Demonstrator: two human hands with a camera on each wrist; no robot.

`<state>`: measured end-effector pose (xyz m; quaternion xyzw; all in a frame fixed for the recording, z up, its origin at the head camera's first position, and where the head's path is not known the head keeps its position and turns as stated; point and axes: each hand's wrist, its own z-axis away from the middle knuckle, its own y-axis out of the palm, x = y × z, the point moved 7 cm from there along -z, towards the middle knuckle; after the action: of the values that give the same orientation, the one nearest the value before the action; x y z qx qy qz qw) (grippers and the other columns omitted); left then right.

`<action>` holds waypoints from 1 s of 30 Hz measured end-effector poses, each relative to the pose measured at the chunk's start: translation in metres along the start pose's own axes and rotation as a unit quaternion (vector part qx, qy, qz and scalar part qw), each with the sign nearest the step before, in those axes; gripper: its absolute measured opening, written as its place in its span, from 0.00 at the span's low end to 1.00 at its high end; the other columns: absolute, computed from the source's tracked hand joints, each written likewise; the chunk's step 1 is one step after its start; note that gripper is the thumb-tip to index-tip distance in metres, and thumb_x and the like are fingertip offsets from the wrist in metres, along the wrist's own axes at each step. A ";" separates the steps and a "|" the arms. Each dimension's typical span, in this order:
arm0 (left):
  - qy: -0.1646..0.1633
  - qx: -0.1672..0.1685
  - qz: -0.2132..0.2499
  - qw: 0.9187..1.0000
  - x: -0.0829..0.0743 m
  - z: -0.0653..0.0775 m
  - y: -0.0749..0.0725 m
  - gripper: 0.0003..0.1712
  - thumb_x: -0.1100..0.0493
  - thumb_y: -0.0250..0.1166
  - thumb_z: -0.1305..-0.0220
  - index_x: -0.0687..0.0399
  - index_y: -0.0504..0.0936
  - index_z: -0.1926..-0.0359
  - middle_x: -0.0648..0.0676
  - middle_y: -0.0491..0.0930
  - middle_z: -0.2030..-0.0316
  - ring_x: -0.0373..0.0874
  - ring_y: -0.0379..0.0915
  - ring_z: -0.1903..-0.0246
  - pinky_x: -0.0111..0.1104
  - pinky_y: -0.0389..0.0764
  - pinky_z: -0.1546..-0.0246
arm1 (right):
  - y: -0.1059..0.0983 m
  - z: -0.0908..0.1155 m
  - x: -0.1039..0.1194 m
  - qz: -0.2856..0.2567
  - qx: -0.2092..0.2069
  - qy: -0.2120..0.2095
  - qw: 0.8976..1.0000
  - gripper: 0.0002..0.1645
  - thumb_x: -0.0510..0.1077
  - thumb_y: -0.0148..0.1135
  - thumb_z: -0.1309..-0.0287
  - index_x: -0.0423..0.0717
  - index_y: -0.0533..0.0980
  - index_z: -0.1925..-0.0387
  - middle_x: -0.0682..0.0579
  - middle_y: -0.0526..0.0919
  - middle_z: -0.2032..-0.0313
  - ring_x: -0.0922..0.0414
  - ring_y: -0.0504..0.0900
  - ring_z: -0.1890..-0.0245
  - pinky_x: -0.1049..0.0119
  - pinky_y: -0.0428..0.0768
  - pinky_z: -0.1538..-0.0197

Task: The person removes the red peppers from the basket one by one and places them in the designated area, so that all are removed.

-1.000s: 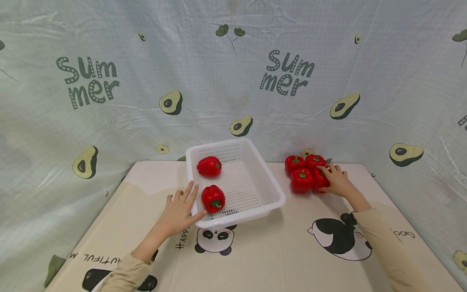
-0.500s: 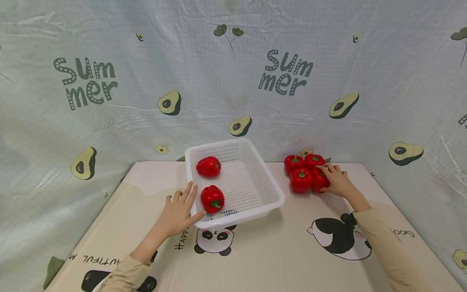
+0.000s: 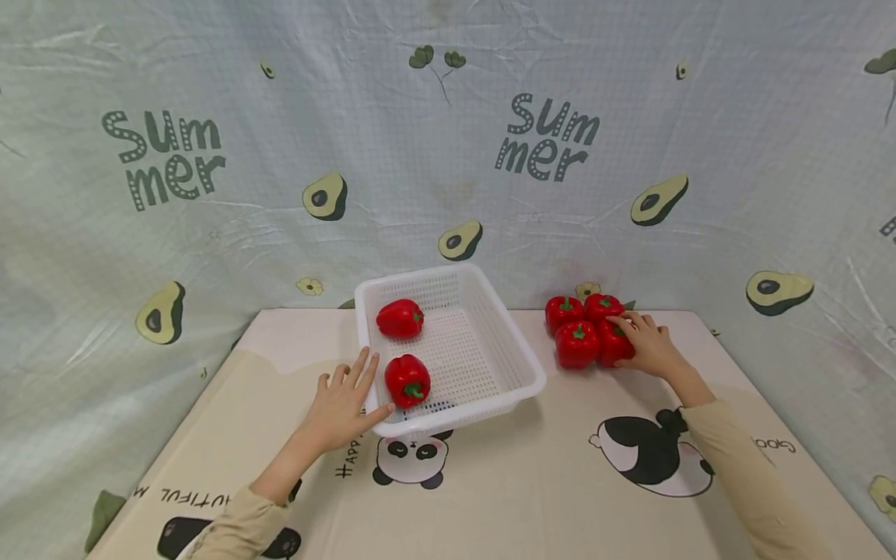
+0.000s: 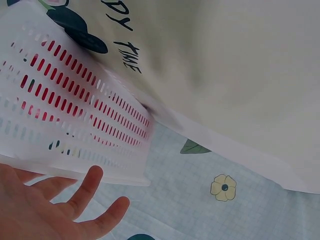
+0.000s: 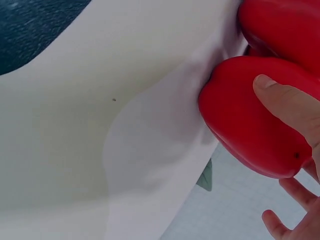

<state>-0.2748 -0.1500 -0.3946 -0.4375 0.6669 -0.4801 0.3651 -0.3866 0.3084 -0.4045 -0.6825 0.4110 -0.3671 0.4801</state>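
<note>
My left hand lies with spread fingers along the left rim of a white perforated plastic basket. In the left wrist view its fingertips are at the rim of the basket's slotted wall. Inside the basket are two red bell peppers, one lying at the back and one nearer the front. At the right, my right hand grips a red bell pepper. In the right wrist view the thumb presses one side of this pepper, with fingers around the far side.
Touching or close beside the gripped pepper are three more red bell peppers, at the front left, back left and back right. A patterned cloth hangs right behind the table.
Both hands, the basket and the peppers stay nearly where they were. Only a slight shift of the head view shows.
</note>
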 end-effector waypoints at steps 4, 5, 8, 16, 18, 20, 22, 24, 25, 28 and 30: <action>0.002 -0.001 0.001 1.000 0.000 -0.001 0.001 0.46 0.36 0.55 0.47 0.58 0.57 0.35 0.62 0.55 0.34 0.58 0.60 0.48 0.55 0.62 0.52 | -0.004 0.006 0.004 0.008 -0.018 -0.006 1.000 0.47 0.46 0.73 0.68 0.44 0.62 0.43 0.38 0.63 0.47 0.37 0.61 0.49 0.38 0.63 0.58; 0.003 -0.002 0.002 1.000 -0.001 -0.001 0.001 0.46 0.36 0.55 0.47 0.58 0.57 0.35 0.62 0.55 0.34 0.58 0.61 0.48 0.55 0.62 0.53 | -0.005 0.008 0.006 0.012 -0.024 -0.009 1.000 0.46 0.46 0.74 0.68 0.44 0.62 0.43 0.38 0.64 0.47 0.37 0.61 0.49 0.39 0.63 0.58; 0.002 0.000 0.003 1.000 0.000 -0.001 0.002 0.45 0.37 0.55 0.47 0.58 0.56 0.35 0.62 0.55 0.34 0.58 0.60 0.48 0.55 0.61 0.52 | -0.010 0.012 0.015 0.016 -0.037 -0.020 0.999 0.45 0.46 0.74 0.68 0.44 0.63 0.44 0.38 0.64 0.47 0.38 0.62 0.50 0.39 0.63 0.57; -0.002 -0.001 0.003 1.000 0.002 0.000 0.003 0.45 0.37 0.55 0.48 0.58 0.57 0.35 0.61 0.54 0.34 0.58 0.60 0.48 0.56 0.61 0.52 | -0.021 0.019 0.046 0.000 -0.058 -0.044 0.997 0.39 0.45 0.71 0.62 0.44 0.66 0.46 0.40 0.67 0.49 0.41 0.63 0.49 0.40 0.63 0.54; -0.001 -0.002 0.001 1.000 0.002 0.000 0.003 0.46 0.37 0.55 0.47 0.58 0.57 0.35 0.61 0.54 0.34 0.57 0.60 0.49 0.56 0.61 0.52 | -0.022 0.019 0.054 -0.005 -0.061 -0.050 0.997 0.37 0.45 0.69 0.61 0.44 0.66 0.46 0.40 0.68 0.49 0.42 0.63 0.49 0.41 0.64 0.53; -0.001 -0.003 0.000 1.000 0.003 0.000 0.003 0.46 0.37 0.55 0.47 0.58 0.56 0.35 0.61 0.55 0.34 0.57 0.60 0.49 0.55 0.61 0.52 | -0.025 0.019 0.064 -0.012 -0.069 -0.059 0.996 0.35 0.45 0.69 0.60 0.45 0.67 0.47 0.41 0.68 0.50 0.43 0.64 0.49 0.41 0.64 0.53; 0.000 -0.005 0.000 1.000 0.003 0.000 0.002 0.46 0.37 0.55 0.47 0.58 0.56 0.35 0.61 0.55 0.34 0.57 0.60 0.49 0.55 0.60 0.53 | -0.029 0.018 0.074 -0.018 -0.081 -0.069 0.994 0.34 0.45 0.69 0.60 0.45 0.68 0.47 0.42 0.69 0.50 0.43 0.64 0.49 0.40 0.65 0.52; 0.001 -0.006 0.000 1.000 0.002 0.000 0.002 0.46 0.37 0.55 0.47 0.58 0.56 0.34 0.61 0.55 0.34 0.57 0.60 0.49 0.54 0.60 0.53 | -0.033 0.017 0.085 -0.024 -0.090 -0.077 0.993 0.34 0.45 0.69 0.59 0.45 0.68 0.48 0.43 0.70 0.50 0.44 0.65 0.49 0.40 0.66 0.52; 0.001 -0.006 0.000 1.000 0.002 0.000 0.002 0.46 0.37 0.55 0.47 0.58 0.56 0.34 0.61 0.55 0.34 0.57 0.60 0.49 0.54 0.60 0.53 | -0.035 0.017 0.092 -0.029 -0.094 -0.082 0.992 0.34 0.45 0.69 0.59 0.44 0.69 0.48 0.43 0.70 0.51 0.45 0.65 0.49 0.40 0.66 0.52; 0.000 -0.003 0.000 1.000 0.002 0.000 0.002 0.46 0.36 0.54 0.47 0.58 0.56 0.34 0.61 0.55 0.34 0.57 0.60 0.48 0.54 0.61 0.52 | -0.040 0.016 0.112 -0.037 -0.101 -0.092 0.990 0.34 0.45 0.69 0.59 0.44 0.69 0.48 0.43 0.71 0.50 0.45 0.66 0.49 0.41 0.67 0.52; -0.001 -0.001 0.001 1.000 0.002 0.000 0.002 0.46 0.36 0.54 0.47 0.58 0.55 0.34 0.61 0.54 0.34 0.57 0.60 0.48 0.55 0.61 0.52 | -0.042 0.015 0.126 -0.045 -0.103 -0.098 0.989 0.34 0.46 0.69 0.59 0.44 0.69 0.48 0.44 0.72 0.50 0.46 0.66 0.49 0.42 0.69 0.51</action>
<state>-0.2759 -0.1518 -0.3969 -0.4377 0.6676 -0.4786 0.3655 -0.3149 0.2074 -0.3550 -0.7791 0.3663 -0.2751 0.4280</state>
